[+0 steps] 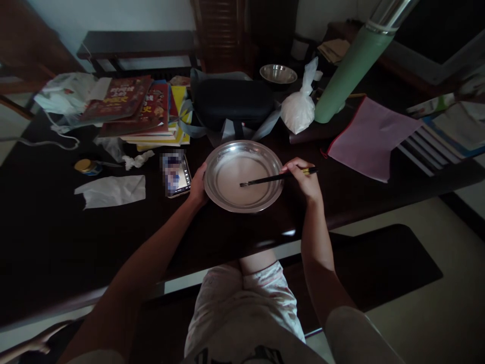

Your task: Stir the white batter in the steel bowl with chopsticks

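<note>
A shallow stainless steel basin [212, 189] stands on the dark table near its front edge, with a pale, whitish layer [235, 169] over its bottom. My left hand [197, 186] is closed on the basin's left rim. Between the fingers of my right hand [306, 182] is a slim black paintbrush [271, 178], tilted low across the basin's right rim. The brush's tip is over the middle of the pale layer; whether it touches is hard to tell. Just left of my left hand lies a phone [176, 174] with its screen lit.
Behind the basin sit a black case [233, 103], a tied bag of white powder [298, 112], a tall green flask [350, 68] and a second metal bowl [278, 74]. Books [121, 98], a small jar [88, 167] and tissue [111, 191] lie left; a pink pouch [373, 136] lies right. Another person's hand [41, 344] shows lower left.
</note>
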The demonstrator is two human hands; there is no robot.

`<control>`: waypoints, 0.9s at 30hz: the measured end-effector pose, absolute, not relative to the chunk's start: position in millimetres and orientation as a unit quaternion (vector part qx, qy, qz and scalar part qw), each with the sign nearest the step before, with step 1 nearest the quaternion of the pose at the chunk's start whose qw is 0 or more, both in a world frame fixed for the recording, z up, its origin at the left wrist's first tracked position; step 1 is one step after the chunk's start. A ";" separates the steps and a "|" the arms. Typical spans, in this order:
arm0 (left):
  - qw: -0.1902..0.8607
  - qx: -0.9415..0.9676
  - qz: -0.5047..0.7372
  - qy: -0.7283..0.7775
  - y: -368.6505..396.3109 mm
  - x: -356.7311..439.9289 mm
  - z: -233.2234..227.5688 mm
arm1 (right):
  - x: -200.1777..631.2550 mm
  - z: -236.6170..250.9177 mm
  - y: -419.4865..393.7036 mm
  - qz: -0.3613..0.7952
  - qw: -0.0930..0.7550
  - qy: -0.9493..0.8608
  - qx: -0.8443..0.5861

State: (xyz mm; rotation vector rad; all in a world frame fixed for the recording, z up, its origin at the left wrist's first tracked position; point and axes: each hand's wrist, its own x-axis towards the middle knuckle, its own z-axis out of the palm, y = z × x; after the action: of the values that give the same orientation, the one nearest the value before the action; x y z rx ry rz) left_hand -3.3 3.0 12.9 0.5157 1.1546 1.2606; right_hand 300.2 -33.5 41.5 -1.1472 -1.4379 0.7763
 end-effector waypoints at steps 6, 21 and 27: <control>0.623 0.256 0.557 0.486 4.5 -4.3 5.7 | 300.1 41.4 -32.6 0.295 0.556 -0.596 -0.499; 0.618 0.251 0.563 0.487 2.1 -3.4 10.3 | 300.2 41.1 -32.6 0.324 0.533 -0.619 -0.477; 0.623 0.241 0.558 0.493 1.7 -1.8 15.7 | 300.3 41.4 -33.5 0.301 0.561 -0.591 -0.496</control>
State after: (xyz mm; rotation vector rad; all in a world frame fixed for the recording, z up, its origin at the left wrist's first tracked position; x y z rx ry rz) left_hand -1.8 1.7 15.7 0.5536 1.1316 1.2806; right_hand 300.3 -33.5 41.4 -1.1676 -1.3926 0.7091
